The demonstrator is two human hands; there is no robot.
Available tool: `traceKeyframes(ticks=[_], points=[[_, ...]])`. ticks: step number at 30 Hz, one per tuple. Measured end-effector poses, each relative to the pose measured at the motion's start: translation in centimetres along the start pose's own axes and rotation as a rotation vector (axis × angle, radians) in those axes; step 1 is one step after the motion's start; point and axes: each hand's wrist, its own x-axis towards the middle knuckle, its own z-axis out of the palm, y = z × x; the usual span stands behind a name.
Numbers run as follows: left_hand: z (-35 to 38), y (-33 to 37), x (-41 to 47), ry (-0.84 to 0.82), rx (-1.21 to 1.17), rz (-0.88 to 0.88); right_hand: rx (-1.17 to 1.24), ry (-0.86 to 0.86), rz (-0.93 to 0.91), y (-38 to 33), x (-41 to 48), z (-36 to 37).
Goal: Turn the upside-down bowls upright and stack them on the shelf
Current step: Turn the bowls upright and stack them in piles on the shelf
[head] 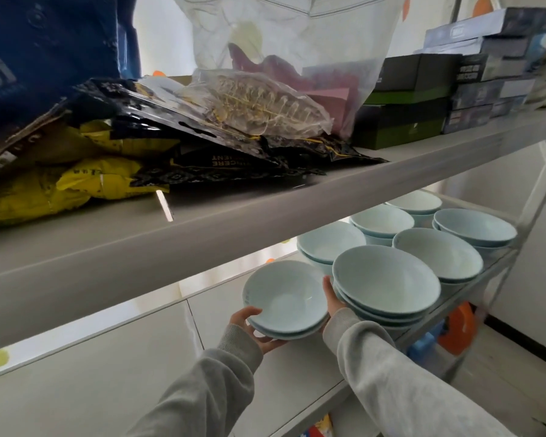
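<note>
Pale-blue bowls (386, 279) upright, empty, nested in stacks on lower shelf (297, 367). Two-bowl stack (284, 298) between grips: left grip (252, 329) curled round near rim; right grip (332, 299) against right side, hold unclear.

Black pkt (234, 162) shows upside-down "CERE" & "ENT"; other print illegible.
</note>
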Motion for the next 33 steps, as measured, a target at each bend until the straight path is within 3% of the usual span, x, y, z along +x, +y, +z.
traceKeyframes(ticks=[3, 5, 10, 19, 24, 30, 33], points=[[0.5, 0.1, 0.4, 0.008, -0.014, 0.036, -0.152, 0.067, -0.085, 4.0, 12.3, -1.8], [0.9, 0.2, 0.8, 0.023, -0.028, 0.044, -0.187, 0.081, -0.089, 4.3, 13.4, -1.1], [1.7, 0.1, 1.4, 0.058, -0.069, 0.042, -0.114, 0.019, 0.032, -1.1, 1.9, 1.5], [2.3, -0.1, 2.2, 0.090, -0.126, 0.073, 0.025, -0.140, 0.091, -0.9, 2.7, 1.8], [2.3, -0.4, 1.9, 0.122, -0.131, 0.091, -0.102, -0.122, 0.192, -1.7, 2.2, 2.2], [1.6, -1.6, 0.7, 0.169, -0.039, -0.003, -0.307, -0.076, 0.133, 3.3, 9.5, 1.0], [1.3, -3.0, 0.0, 0.181, -0.027, -0.013, -0.389, -0.070, 0.108, 3.2, 7.1, 0.4]])
